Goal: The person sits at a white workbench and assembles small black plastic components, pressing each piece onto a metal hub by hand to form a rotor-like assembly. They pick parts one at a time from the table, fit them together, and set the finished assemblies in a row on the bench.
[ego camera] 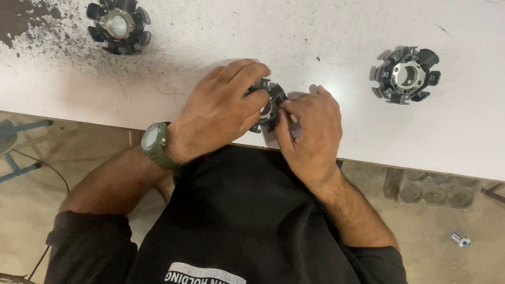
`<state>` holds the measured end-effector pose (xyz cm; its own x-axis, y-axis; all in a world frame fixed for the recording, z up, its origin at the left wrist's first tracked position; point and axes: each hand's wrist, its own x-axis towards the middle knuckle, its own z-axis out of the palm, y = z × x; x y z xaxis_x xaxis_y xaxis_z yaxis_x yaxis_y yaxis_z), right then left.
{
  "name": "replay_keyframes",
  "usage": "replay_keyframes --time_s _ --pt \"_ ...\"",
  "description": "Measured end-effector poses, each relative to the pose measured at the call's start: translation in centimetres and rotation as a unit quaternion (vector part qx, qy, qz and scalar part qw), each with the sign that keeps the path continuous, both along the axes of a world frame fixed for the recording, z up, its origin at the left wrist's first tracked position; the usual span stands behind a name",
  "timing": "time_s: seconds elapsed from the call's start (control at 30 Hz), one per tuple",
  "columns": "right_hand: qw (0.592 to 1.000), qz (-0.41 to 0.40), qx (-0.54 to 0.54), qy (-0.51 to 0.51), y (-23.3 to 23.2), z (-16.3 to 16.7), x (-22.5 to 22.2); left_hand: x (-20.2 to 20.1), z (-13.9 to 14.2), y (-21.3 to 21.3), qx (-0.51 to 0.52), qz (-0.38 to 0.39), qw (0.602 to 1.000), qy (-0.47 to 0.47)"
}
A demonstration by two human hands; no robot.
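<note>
Item, centre of frame near the bench [472, 130] front edge: one black round part with radial lobes and a pale metal centre [268, 103], held between both your hands.

Your left hand [221, 109]: grip closed over the part's left side, fingers curled across its top. A green wristwatch [155, 143] is on that wrist.

Your right hand [308, 129]: grip pinched against the part's right edge, thumb and forefinger together.

Upper left: a second lobed part [118, 23], beside scattered dark grit [27, 44].

Upper right: a third lobed part [407, 75], well apart from your hands.

Lower right, on the floor: a small metal cylinder [460, 238].
</note>
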<state>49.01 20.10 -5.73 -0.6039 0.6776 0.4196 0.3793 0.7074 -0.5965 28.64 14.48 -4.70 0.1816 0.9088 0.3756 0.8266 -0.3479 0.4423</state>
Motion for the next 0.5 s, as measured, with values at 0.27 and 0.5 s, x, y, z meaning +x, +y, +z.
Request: replay_keyframes --time_s 0.27,0.5 --pt "0.999 0.018 0.034 0.031 -0.8 -1.0 0.5 0.8 -0.2 -1.0 -0.025 0.064 0.994 -0.09" --pt "0.999 0.012 0.048 0.013 -0.8 -1.7 0.1 1.3 -0.4 -1.5 -0.041 0.088 0.987 -0.127"
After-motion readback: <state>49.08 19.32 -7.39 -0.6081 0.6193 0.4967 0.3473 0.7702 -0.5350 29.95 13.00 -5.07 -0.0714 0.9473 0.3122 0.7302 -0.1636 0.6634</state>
